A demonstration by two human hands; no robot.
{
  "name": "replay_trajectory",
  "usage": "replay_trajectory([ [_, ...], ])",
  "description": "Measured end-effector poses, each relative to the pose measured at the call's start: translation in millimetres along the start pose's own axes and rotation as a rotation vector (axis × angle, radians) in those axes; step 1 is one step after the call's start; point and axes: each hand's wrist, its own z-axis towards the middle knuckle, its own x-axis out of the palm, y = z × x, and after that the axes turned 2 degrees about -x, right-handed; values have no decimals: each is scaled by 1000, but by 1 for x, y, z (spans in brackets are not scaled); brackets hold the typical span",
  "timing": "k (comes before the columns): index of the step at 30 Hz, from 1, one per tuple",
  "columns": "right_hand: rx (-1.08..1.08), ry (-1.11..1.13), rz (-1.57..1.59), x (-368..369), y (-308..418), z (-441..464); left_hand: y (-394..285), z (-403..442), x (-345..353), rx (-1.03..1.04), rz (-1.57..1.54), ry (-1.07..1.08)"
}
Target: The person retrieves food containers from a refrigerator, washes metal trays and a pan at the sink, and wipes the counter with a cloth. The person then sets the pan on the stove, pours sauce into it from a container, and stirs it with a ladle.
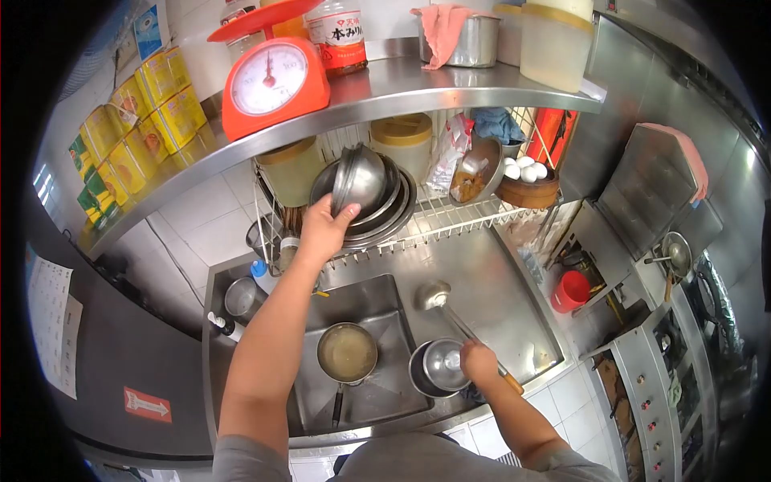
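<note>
My left hand (325, 229) reaches up to the wire rack, its fingers and thumb closed on the rim of a small stack of steel bowls (363, 183). That stack is tilted on edge in front of larger nested metal bowls (393, 226). Low on the right, my right hand (479, 363) is closed around the handle of a ladle (434, 295), whose wooden end sticks out below the hand. Against the same hand sits a small steel bowl (443, 365), over a dark-sided pot (419, 376). Its fingertips are hidden. In the sink stands a saucepan (347, 353) with cloudy liquid.
Around the saucepan is the steel sink (377, 293). Overhead, a shelf (401, 100) bears a red scale (273, 80). Eggs (526, 170) sit in a round wooden container on the rack (450, 215). A red bucket (570, 291) and stove (650, 394) are at right.
</note>
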Motion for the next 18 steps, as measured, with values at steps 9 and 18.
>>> replay_trajectory([
  [9, 73, 52, -44, -10, 17, -4, -47, -23, -26, 77, -227, -175],
  [18, 191, 58, 23, -5, -2, -8, -59, -202, -11, 568, 472, 298],
])
